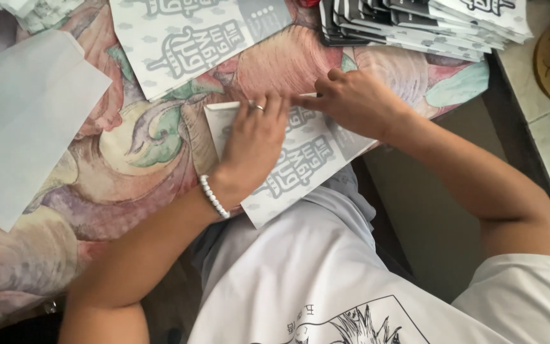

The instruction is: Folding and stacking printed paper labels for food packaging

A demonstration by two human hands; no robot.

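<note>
A: Head view: a printed paper sheet (300, 162) is seen lying flat at the near table edge, one corner hanging over the lap. It is pale grey with dark bold characters and a folded white flap along its top.

B: How is it held?

A: It is pressed down by the left hand (253, 143), fingers spread flat on the sheet, a ring and a white bead bracelet (214, 196) worn. The right hand (351, 102) is laid at the top fold, fingertips together and pressing the crease; nothing is pinched.

B: How is it judged to handle?

A: Light, thin and a little stiff, it is judged; easily creased or torn, and likely to slide on the cloth unless pinned. It is best taken by the edges or corners.

B: And around it?

A: A floral tablecloth (128, 159) in pink, green and cream is spread beneath. A second sheet (186, 41) of the same print lies just beyond. A stack (428, 25) of like pieces, grey, white and black, is set at the far right. Plain white paper (23, 114) lies well apart at the left.
</note>
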